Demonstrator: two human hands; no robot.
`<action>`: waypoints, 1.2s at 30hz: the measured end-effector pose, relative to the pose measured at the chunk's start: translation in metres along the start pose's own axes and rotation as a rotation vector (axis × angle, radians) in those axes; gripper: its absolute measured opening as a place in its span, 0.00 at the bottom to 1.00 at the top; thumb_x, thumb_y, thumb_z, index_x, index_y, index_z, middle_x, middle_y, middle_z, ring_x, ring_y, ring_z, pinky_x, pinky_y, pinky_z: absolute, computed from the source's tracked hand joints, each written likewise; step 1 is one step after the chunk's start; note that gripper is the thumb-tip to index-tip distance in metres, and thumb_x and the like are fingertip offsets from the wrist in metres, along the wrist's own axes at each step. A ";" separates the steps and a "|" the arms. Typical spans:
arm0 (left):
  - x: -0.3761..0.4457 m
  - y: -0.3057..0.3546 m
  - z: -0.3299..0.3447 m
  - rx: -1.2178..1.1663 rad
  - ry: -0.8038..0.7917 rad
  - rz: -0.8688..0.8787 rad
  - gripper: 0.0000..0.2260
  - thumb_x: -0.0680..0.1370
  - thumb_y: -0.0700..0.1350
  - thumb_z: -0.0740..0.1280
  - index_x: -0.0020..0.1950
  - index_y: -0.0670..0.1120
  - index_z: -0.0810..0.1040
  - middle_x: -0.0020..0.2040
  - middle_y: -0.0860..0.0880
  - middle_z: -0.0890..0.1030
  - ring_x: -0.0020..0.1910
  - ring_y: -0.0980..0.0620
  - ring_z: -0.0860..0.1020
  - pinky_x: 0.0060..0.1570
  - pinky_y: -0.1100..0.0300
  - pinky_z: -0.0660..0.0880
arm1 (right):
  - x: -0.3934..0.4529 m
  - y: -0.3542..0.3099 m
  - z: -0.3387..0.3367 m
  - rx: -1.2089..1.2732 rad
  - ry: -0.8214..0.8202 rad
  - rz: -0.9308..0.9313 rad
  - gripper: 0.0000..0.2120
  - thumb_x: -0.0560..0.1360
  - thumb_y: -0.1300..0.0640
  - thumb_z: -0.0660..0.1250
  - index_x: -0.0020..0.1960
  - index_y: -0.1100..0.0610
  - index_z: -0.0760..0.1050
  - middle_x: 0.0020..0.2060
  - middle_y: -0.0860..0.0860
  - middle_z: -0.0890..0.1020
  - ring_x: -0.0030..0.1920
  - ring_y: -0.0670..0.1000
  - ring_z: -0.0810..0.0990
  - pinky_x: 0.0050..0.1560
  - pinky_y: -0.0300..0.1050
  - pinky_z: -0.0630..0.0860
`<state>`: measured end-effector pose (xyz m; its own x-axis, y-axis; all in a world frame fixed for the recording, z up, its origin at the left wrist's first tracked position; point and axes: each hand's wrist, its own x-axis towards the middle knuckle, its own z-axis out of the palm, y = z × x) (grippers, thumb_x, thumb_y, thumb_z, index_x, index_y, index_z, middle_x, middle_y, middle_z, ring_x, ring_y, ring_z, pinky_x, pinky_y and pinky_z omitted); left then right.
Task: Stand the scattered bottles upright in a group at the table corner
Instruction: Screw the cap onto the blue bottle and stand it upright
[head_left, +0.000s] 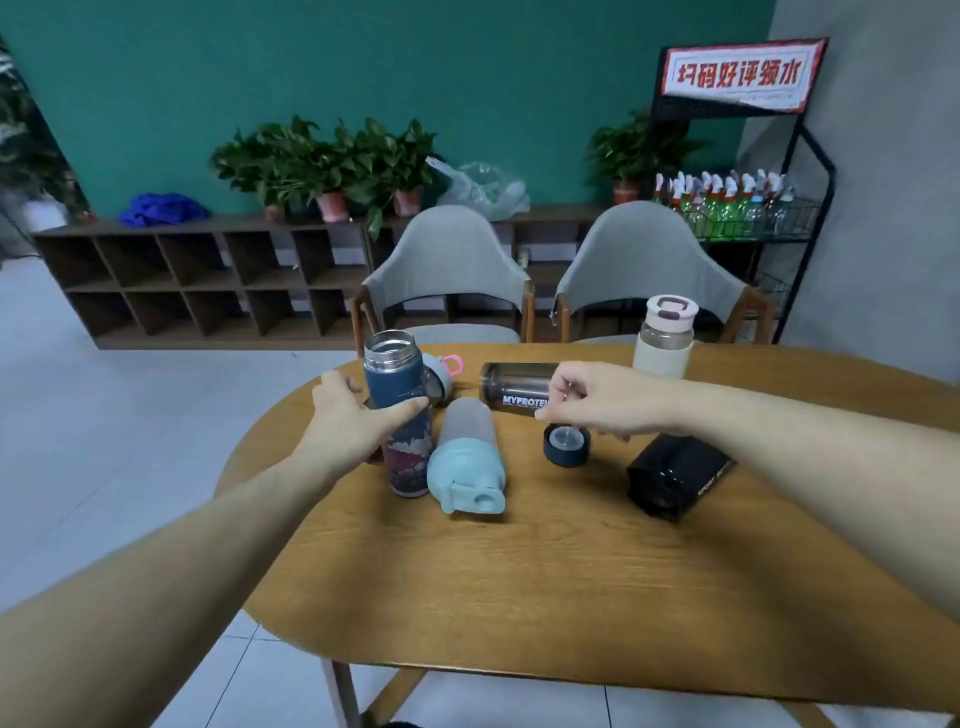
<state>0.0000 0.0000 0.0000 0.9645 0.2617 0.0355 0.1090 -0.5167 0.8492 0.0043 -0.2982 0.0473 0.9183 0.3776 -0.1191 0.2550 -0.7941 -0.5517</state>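
Gripping upright blue flask (400, 410) – left hand (345, 415); right hand (592, 397) loosely curled, empty, above dark cap (567, 445)

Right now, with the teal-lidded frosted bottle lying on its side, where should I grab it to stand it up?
Grip the frosted body, not the teal lid, whose spout and flip cap make it uneven. Probably come from above with the right hand, fingers across the barrel: the blue flask, held by the left hand, crowds its left side. Then swing the lid end up.

Two grey chairs (451, 270) stand behind the table. Potted plants (332, 161) sit on a low wooden shelf (197, 280). A black rack (753, 208) carries a red-and-white sign (740, 73).
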 end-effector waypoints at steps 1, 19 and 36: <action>0.003 0.000 0.002 -0.032 0.016 -0.004 0.44 0.60 0.65 0.80 0.66 0.48 0.63 0.65 0.44 0.71 0.57 0.44 0.79 0.45 0.49 0.81 | 0.006 0.003 0.002 -0.045 -0.023 0.009 0.15 0.76 0.42 0.69 0.53 0.52 0.72 0.40 0.50 0.80 0.34 0.47 0.75 0.32 0.42 0.74; 0.025 -0.004 0.026 -0.115 -0.019 0.209 0.30 0.66 0.54 0.82 0.64 0.54 0.73 0.57 0.59 0.82 0.57 0.61 0.80 0.57 0.54 0.80 | 0.088 0.047 0.038 -0.917 -0.389 0.033 0.37 0.76 0.62 0.68 0.78 0.40 0.57 0.74 0.51 0.64 0.63 0.58 0.76 0.52 0.51 0.79; -0.030 0.023 0.001 -0.053 -0.030 0.249 0.29 0.67 0.54 0.81 0.65 0.56 0.73 0.56 0.59 0.81 0.55 0.60 0.79 0.52 0.58 0.79 | 0.025 0.043 0.026 -0.137 0.001 0.087 0.28 0.69 0.46 0.78 0.58 0.51 0.63 0.39 0.50 0.78 0.36 0.48 0.75 0.33 0.42 0.70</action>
<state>-0.0264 -0.0201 0.0179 0.9668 0.1074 0.2319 -0.1444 -0.5187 0.8426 0.0298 -0.3103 -0.0008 0.9390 0.3044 -0.1602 0.2137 -0.8812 -0.4217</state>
